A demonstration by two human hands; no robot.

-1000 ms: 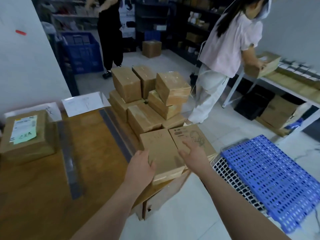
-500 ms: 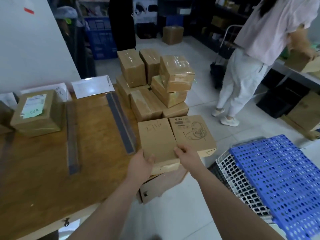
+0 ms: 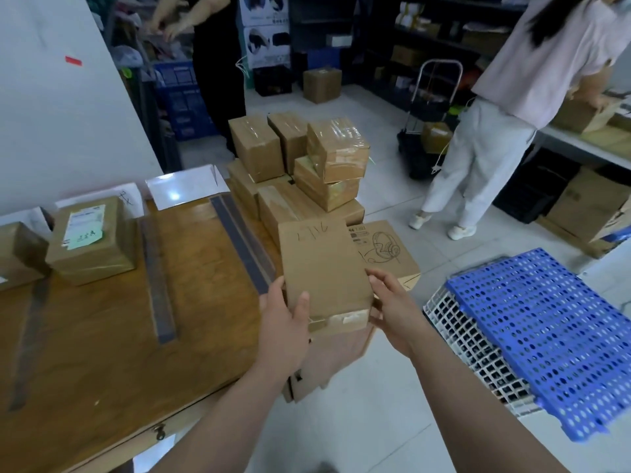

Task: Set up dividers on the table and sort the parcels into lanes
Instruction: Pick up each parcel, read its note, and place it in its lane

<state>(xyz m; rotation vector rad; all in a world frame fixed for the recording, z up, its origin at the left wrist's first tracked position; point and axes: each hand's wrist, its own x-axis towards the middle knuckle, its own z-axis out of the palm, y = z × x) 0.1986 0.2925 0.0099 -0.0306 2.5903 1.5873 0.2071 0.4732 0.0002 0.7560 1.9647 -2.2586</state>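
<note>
— What is the person holding?
— They're gripping a plain brown parcel with both hands. The left hand is wrapping round its near left corner, thumb lying across the top. The right hand is curling against the right side, thumb on the top edge.
— Where is that parcel?
— It's hanging at the right edge of the wooden table, its taped end tilting toward the person, just beside the headphone box. I cannot tell whether its underside is resting on anything.
— And the dividers?
— Three dark strips are lying on the tabletop: the right strip near that edge, the middle strip, and the left strip. A labelled parcel is sitting between the middle and left ones.
— The others?
— A stack of taped parcels is standing beyond the held one. On the right, a blue perforated panel is lying over a white grid crate. A person in a pink top is bending over a far bench.
</note>
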